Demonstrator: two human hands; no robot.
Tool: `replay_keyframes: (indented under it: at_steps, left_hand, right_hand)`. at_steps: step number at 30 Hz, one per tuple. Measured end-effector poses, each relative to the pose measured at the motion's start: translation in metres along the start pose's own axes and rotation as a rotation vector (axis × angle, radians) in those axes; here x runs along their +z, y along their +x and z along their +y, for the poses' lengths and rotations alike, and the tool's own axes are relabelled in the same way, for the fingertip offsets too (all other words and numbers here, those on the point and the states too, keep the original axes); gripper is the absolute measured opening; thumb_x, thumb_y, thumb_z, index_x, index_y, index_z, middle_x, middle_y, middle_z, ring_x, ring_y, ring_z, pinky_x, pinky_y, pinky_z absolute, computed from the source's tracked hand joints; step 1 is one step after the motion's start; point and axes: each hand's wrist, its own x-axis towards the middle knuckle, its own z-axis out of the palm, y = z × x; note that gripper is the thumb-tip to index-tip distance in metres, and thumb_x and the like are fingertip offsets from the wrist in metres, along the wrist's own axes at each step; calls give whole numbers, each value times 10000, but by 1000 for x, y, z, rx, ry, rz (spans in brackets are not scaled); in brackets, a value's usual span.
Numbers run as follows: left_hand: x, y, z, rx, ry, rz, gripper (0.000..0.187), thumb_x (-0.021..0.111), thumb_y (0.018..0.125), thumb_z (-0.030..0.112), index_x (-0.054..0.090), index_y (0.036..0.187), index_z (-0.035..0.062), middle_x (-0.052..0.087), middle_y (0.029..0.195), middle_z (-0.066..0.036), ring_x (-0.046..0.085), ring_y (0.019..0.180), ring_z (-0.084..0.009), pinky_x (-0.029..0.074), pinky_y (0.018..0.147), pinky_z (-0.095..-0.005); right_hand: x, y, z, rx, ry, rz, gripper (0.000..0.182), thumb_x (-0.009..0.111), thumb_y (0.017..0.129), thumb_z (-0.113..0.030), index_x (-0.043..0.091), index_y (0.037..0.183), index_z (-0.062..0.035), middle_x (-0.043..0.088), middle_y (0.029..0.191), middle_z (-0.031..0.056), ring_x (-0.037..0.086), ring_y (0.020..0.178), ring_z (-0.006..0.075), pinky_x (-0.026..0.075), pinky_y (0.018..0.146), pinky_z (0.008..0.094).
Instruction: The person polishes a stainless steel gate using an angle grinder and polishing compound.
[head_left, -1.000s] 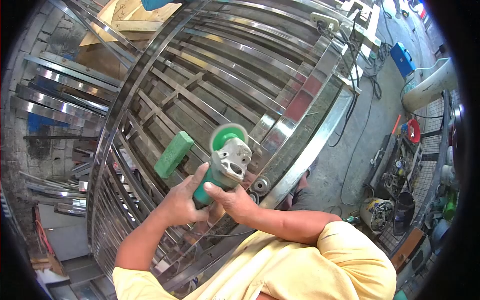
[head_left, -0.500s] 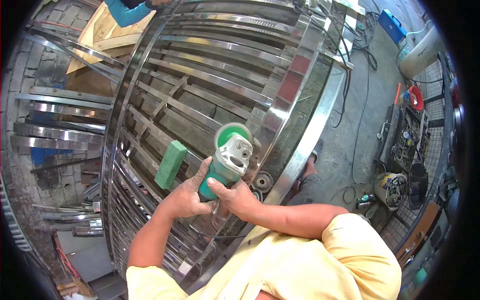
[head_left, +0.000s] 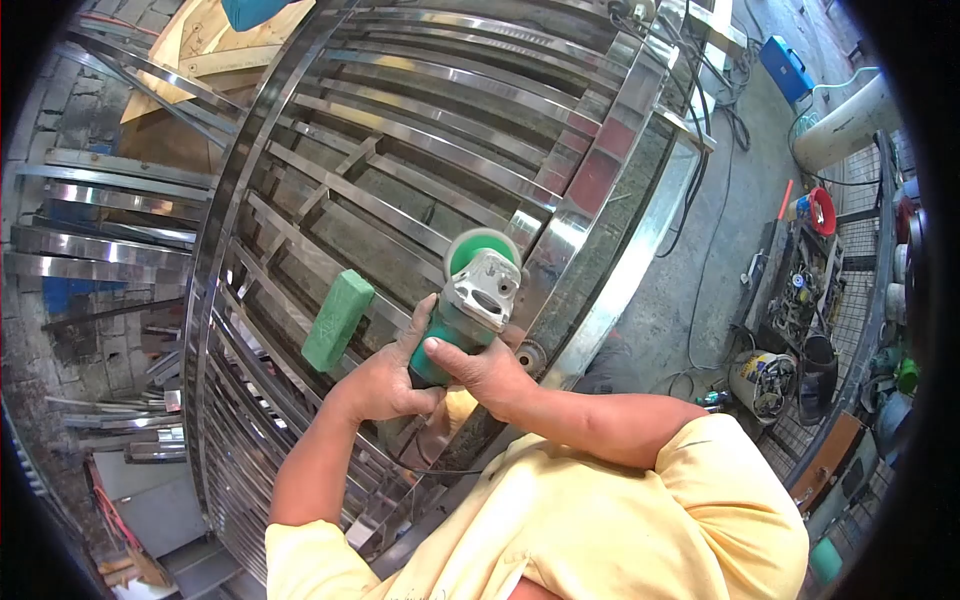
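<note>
Both hands grip a green angle grinder (head_left: 484,290) with a silver head and a round green disc with a pale rim. My left hand (head_left: 390,375) wraps round its body from the left. From the right, my right hand (head_left: 480,372) closes on the same body, thumb on top. The disc is over the edge of a shiny metal frame (head_left: 560,240) with many parallel bars. A green block (head_left: 338,320) lies on the bars left of the grinder. A toothed metal disc (head_left: 530,356) is partly visible beside my right hand.
Metal tubes (head_left: 120,255) are stacked at the left, near a wooden board (head_left: 225,50). A blue case (head_left: 786,68) stands on the floor at the top right. Below it are a red bucket (head_left: 821,212), a tool tray and a filled bucket (head_left: 762,382). Cables cross the floor.
The grinder and both hands have shifted slightly right and up along the frame edge. The view has moved a little. Another person's blue sleeve at the top shows less.
</note>
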Motion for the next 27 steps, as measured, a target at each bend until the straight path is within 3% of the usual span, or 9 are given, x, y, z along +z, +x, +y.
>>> replay_keyframes:
  at_steps: [4,7,8,11,13,19,23,26,27]
  left_hand:
    - [1,-1,-13,80,-46,28,1312,784,670,111,-43,1685,207,515,1509,-169,531,1349,-263,407,1125,-367]
    - [0,-11,-27,121,-19,26,1295,776,722,158,-98,1668,294,579,1429,-203,619,1240,-325,462,1070,-382]
    - [-4,-11,-29,147,24,51,1292,775,726,158,-96,1671,294,566,1456,-179,606,1259,-305,455,1081,-382]
    - [-9,-9,-29,22,-96,133,1297,774,678,92,-37,1685,197,502,1519,-147,535,1340,-259,414,1118,-368]
    - [-8,-5,-30,63,-142,94,1301,796,698,110,-45,1685,222,507,1517,-146,525,1354,-264,405,1129,-379]
    - [-4,5,-33,190,-114,-14,1279,816,740,141,-43,1682,248,488,1545,-176,496,1392,-285,377,1160,-391]
    - [-25,6,-30,98,-85,132,1255,801,760,154,-44,1683,244,483,1543,-174,502,1382,-285,384,1152,-379]
    - [-16,7,-33,171,-156,49,1239,786,768,137,-37,1683,279,486,1541,-169,518,1363,-281,393,1146,-381]
    - [-9,9,-34,213,-174,22,1238,782,769,131,-39,1682,290,490,1539,-169,525,1355,-280,397,1143,-382]
  right_hand:
    - [0,5,-5,0,-28,-32,715,811,914,-389,498,1460,-50,583,1387,95,566,1273,218,467,1089,392]
    - [10,6,8,40,-20,-14,697,826,898,-378,533,1435,-44,620,1340,88,586,1227,200,483,1056,380]
    - [15,11,5,26,-13,-13,697,837,885,-384,555,1419,-36,638,1319,88,598,1196,189,490,1034,366]
    - [14,31,-8,106,-18,-73,655,845,882,-350,587,1388,-24,664,1276,77,614,1136,162,522,970,344]
    - [12,24,-23,198,-88,-58,658,845,884,-340,576,1398,-29,661,1283,78,609,1150,160,533,956,348]
    - [0,16,-3,-7,-57,-29,631,774,946,-326,504,1454,-65,626,1299,81,624,1166,197,574,949,395]
    - [17,42,-35,249,-24,-37,653,824,895,-385,591,1395,-35,696,1208,71,652,1070,164,553,919,348]
    - [6,36,-17,84,-206,6,659,817,903,-379,573,1416,-46,685,1229,69,653,1088,171,551,941,354]
    - [1,28,-13,106,-184,-4,681,804,920,-311,478,1475,-88,628,1257,83,633,1158,232,614,861,370]
